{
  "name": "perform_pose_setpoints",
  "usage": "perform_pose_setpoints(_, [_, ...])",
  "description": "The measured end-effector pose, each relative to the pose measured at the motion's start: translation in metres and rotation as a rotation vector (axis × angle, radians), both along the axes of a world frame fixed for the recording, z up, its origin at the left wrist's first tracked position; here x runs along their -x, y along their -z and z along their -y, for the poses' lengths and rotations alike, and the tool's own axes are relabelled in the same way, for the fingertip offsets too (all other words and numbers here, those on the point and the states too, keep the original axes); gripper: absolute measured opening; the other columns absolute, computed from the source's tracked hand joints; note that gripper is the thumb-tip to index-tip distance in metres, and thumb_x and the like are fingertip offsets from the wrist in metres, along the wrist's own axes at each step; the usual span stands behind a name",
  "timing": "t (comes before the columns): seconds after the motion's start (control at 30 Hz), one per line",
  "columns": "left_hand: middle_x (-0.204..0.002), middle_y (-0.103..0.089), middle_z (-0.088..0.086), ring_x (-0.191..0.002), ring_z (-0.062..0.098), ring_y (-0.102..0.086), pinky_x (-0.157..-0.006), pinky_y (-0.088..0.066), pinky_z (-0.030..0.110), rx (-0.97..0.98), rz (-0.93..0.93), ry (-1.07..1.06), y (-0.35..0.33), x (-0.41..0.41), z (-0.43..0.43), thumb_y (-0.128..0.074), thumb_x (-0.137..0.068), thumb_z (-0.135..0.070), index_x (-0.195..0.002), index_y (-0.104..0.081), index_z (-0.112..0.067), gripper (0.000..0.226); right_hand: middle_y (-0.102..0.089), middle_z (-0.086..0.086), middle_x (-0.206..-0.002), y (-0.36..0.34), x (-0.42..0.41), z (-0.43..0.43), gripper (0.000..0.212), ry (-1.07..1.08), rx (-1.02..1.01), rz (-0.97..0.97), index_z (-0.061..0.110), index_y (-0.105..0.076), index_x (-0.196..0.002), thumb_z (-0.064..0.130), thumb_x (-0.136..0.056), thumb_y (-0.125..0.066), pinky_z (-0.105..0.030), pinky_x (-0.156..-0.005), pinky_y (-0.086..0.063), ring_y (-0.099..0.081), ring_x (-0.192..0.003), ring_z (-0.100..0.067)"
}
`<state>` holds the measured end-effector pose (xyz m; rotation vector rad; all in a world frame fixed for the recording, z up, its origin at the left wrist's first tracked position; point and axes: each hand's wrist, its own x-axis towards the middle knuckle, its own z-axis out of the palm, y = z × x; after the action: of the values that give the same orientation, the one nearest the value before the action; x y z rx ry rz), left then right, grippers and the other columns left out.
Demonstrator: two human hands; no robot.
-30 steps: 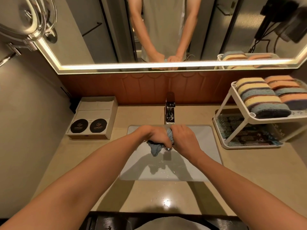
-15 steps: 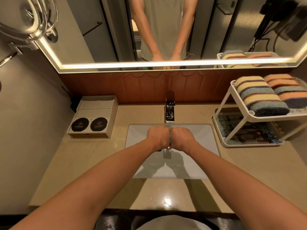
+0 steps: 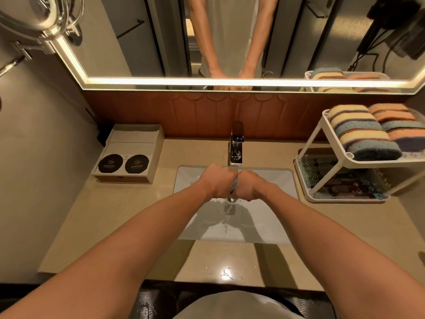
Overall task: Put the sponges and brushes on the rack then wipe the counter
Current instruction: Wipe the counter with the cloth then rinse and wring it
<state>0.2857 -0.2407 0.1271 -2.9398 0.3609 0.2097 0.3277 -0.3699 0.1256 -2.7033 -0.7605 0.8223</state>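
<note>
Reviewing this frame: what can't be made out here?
Head view:
cloth: only a blue sliver shows; the gripping left hand and right hand hide the rest.
rack, lower shelf: contents blurred; brushes cannot be confirmed.
rack's right end: cut off by the frame edge.
box: print too small.

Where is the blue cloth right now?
In the head view, centre frame: the blue cloth is gripped between the left hand and right hand over the sink, just in front of the faucet.
</note>
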Motion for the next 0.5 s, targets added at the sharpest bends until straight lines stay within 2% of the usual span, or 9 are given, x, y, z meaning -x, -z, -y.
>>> perform_pose_setpoints(0.2, [-0.107,-0.071,0.004,-0.09,0.028,-0.069,-0.067,-0.04,0.031,0.027,0.018,-0.026,-0.002,-0.002,0.006,-0.064,-0.086,-0.029,-0.117,-0.058,-0.017,0.033,-0.059,0.0,-0.058,-0.005,-0.002,0.004,0.018,0.051,0.01,-0.012,0.019,-0.058,-0.062,0.014,-0.077,-0.068,-0.025,-0.045,-0.044,-0.054,-0.047,-0.017])
perform_pose_setpoints(0.4, [-0.118,-0.063,0.006,-0.093,0.028,-0.067,-0.069,-0.043,0.034,0.057,0.113,-0.019,0.004,0.009,0.006,-0.074,-0.082,-0.041,-0.131,-0.047,-0.017,0.06,-0.065,-0.002,-0.064,-0.002,-0.004,0.004,0.007,0.053,0.063,0.004,0.018,-0.064,-0.069,0.022,-0.073,-0.067,-0.023,-0.045,-0.042,-0.057,-0.048,-0.016])
perform_pose_setpoints(0.5, [-0.12,-0.061,0.008,-0.094,0.03,-0.067,-0.069,-0.042,0.035,0.001,0.113,-0.014,0.007,0.013,0.009,-0.068,-0.089,-0.022,-0.125,-0.05,-0.014,0.041,-0.064,-0.004,-0.063,0.001,-0.005,0.004,0.007,0.077,0.058,-0.104,0.014,-0.065,-0.071,0.02,-0.074,-0.068,-0.024,-0.044,-0.044,-0.054,-0.045,-0.017])
